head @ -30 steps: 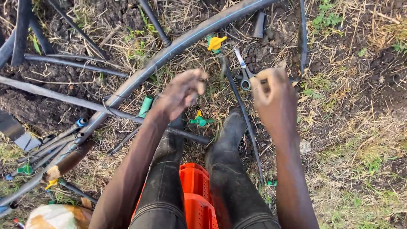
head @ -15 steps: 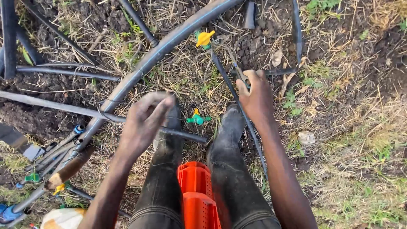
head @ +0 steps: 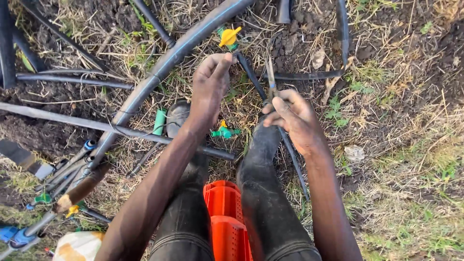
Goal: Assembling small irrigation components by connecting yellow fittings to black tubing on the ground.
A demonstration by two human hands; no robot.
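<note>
Soil and dry grass ground (head: 396, 159), black irrigation pipes (head: 164, 63), green valve (head: 224, 131)

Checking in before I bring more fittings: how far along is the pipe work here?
Done: a yellow-handled valve already sits at the end of a thin black tube. In hand: the left hand grips that tube near the valve, and the right hand holds a metal tool. Left: another green valve lies loose on the ground.

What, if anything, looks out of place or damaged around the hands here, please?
Nothing looks broken. A green and yellow valve lies loose in the straw between the boots, joined to no pipe. The left hand grips a thin black hose; the right hand holds pliers.
</note>
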